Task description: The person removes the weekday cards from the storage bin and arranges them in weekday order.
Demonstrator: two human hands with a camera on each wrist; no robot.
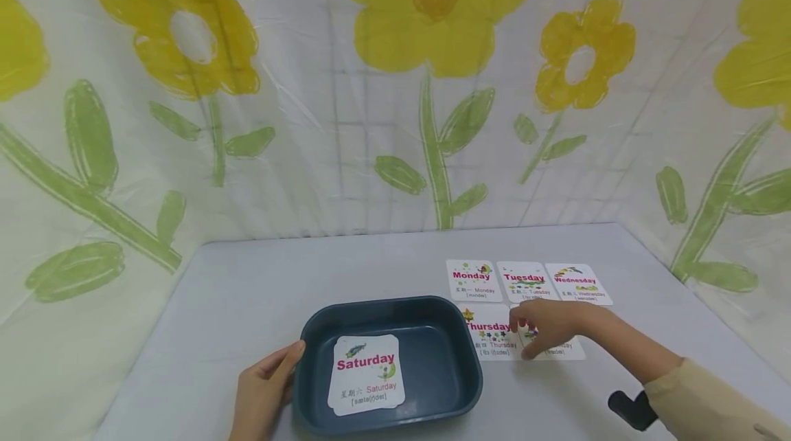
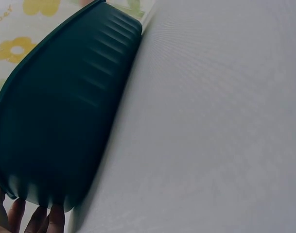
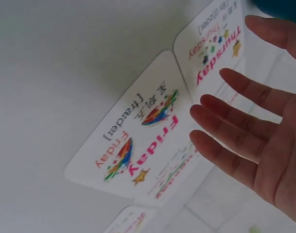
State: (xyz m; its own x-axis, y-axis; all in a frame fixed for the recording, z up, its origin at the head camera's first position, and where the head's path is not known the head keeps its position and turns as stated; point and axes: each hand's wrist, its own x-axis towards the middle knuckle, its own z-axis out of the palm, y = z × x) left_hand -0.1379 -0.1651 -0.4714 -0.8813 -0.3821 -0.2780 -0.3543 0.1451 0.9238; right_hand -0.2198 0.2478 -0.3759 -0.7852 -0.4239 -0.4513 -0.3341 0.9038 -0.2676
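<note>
A dark teal tray (image 1: 441, 408) holds a small stack of cards, with the Saturday card (image 1: 367, 379) on top. My left hand (image 1: 267, 386) grips the tray's left end, thumb on the rim and fingertips (image 2: 41, 216) against the outer wall. Over the Friday card (image 3: 138, 136) my right hand (image 1: 550, 324) hovers, fingers apart and holding nothing; in the right wrist view the hand (image 3: 264, 126) is beside that card. The Thursday card (image 1: 491, 352) lies just left of it. Behind are the Monday (image 1: 474, 290), Tuesday (image 1: 525, 269) and Wednesday (image 1: 577, 283) cards.
The pale table (image 1: 247, 290) reaches back to a curtain (image 1: 296, 173) printed with yellow flowers. A black object (image 1: 632, 410) shows at the right wrist, by the sleeve (image 1: 704, 393). The cards stand in two rows right of the tray.
</note>
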